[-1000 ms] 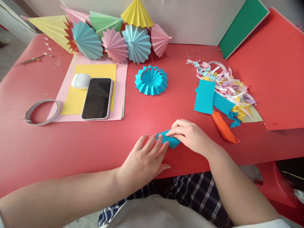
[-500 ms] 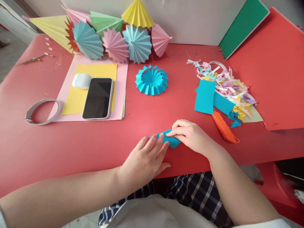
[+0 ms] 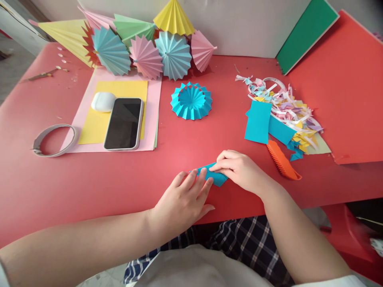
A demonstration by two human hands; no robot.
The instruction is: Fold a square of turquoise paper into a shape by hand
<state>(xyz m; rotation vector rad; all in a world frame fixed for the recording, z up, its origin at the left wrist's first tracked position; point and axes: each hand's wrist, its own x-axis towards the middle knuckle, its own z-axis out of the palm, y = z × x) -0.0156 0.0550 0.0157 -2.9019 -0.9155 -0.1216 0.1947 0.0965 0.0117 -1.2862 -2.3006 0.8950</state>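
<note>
A small piece of blue paper, seemingly folded, lies on the red table near its front edge, partly covered by both hands. My left hand rests over its left part, fingers stretched out and slightly apart. On the paper's upper right, my right hand presses with its fingertips, the fingers bent and close together; whether it pinches the paper cannot be made out. Beyond the hands sits a pleated blue paper ring with a zigzag rim.
Pleated paper cones and umbrellas line the back wall. At left are a phone, a white earbud case, paper sheets and a tape roll. Right of me lie blue rectangles, paper scraps and an orange serrated cutter.
</note>
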